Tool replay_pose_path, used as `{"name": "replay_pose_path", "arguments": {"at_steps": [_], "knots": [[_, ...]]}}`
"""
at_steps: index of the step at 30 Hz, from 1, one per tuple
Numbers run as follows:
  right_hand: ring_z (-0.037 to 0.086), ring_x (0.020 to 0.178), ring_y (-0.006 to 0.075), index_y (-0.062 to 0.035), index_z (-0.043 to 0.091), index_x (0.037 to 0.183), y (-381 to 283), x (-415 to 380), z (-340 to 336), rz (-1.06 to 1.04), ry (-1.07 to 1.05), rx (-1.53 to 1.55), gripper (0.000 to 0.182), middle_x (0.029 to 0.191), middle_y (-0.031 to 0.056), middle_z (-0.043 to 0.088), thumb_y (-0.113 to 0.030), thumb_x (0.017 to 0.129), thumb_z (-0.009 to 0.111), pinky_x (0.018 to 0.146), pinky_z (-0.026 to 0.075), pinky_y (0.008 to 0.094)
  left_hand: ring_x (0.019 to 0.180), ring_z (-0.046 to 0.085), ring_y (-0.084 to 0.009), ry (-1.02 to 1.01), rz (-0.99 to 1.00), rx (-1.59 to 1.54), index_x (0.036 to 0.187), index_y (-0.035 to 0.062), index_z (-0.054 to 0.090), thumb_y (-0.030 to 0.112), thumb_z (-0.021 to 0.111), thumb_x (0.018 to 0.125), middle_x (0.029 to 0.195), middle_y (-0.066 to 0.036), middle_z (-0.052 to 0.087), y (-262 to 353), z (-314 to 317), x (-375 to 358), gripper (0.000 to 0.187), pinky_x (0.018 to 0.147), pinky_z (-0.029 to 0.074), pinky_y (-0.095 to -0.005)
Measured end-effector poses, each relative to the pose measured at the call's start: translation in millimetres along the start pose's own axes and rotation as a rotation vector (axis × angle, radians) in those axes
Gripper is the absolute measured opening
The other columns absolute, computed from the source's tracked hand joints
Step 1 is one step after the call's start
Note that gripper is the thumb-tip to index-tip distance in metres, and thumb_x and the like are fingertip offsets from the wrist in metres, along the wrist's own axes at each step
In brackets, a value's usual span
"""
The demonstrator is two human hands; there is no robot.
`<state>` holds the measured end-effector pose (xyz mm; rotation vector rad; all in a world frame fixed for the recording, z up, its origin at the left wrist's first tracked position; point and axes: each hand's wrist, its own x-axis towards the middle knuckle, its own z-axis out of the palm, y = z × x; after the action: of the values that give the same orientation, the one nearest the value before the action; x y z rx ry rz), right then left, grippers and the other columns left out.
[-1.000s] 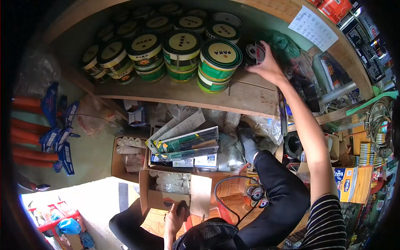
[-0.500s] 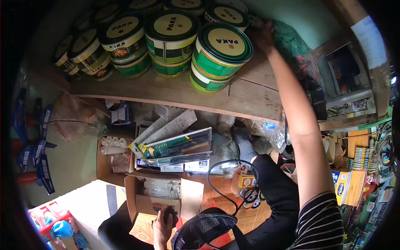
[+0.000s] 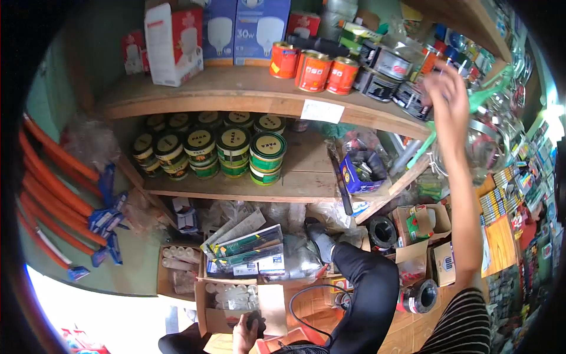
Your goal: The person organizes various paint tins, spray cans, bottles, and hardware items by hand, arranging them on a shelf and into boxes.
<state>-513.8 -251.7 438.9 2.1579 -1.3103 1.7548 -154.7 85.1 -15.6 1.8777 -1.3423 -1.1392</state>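
My right hand (image 3: 449,88) is raised at the right end of the upper shelf, slightly blurred, with its fingers apart. It overlaps the edge of a small dark-labelled can (image 3: 411,101). Left of that stand more dark cans (image 3: 377,84) and several orange-red cans (image 3: 312,71). Low in the view, my left hand (image 3: 243,336) is closed around a small black object (image 3: 256,322), whose kind I cannot tell. That hand is at the front of an open cardboard box (image 3: 272,304) holding clear plastic-wrapped items.
Green PAKA tubs (image 3: 268,154) stand stacked on the lower shelf (image 3: 236,187). A blue box (image 3: 364,172) of small items is to their right. Bulb boxes (image 3: 262,32) fill the upper shelf's back. Orange hoses (image 3: 59,194) hang at left. Rolls and cartons (image 3: 445,262) lie on the floor.
My view has lifted and now takes in the upper shelf. My right hand has moved from behind the tubs on the lower shelf up to the cans. My left hand still holds the black object.
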Motion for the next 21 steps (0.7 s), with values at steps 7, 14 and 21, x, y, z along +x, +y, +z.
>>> {"name": "replay_pose_path", "arguments": {"at_steps": [7, 14, 21], "knots": [[0.053, 0.131, 0.0381, 0.0084, 0.034, 0.146, 84, 111, 42, 0.185, -0.286, -0.434, 0.124, 0.14, 0.035, 0.05, -0.072, 0.064, 0.08, 0.111, 0.041, 0.0439, 0.101, 0.068, -0.0433, 0.048, -0.038, 0.001, 0.126, 0.0075, 0.06, 0.026, 0.066, 0.094, 0.105, -0.027, 0.07, 0, -10, -24, 0.037, 0.084, 0.055, -0.0472], [0.057, 0.125, 0.0304, 0.0069, 0.037, 0.142, 0, 42, 39, 0.145, 0.044, -0.316, 0.106, 0.134, 0.0254, 0.057, -0.057, 0.072, 0.085, 0.107, 0.043, 0.0373, 0.105, 0.066, -0.0443, 0.15, -0.006, -0.073, 0.126, 0.0043, 0.059, 0.024, 0.065, 0.094, 0.108, -0.028, 0.07, -11, -28, -44, 0.038, 0.087, 0.054, -0.0472], [0.055, 0.122, 0.024, -0.0104, 0.033, 0.151, -58, -155, 25, 0.371, -0.045, 0.591, 0.085, 0.137, 0.0135, 0.049, -0.029, 0.078, 0.074, 0.099, 0.05, 0.0364, 0.104, 0.067, -0.0441, 0.1, -0.023, -0.125, 0.125, 0.003, 0.06, 0.022, 0.064, 0.095, 0.106, -0.028, 0.07, -26, -14, -31, 0.036, 0.087, 0.054, -0.0475]]}}
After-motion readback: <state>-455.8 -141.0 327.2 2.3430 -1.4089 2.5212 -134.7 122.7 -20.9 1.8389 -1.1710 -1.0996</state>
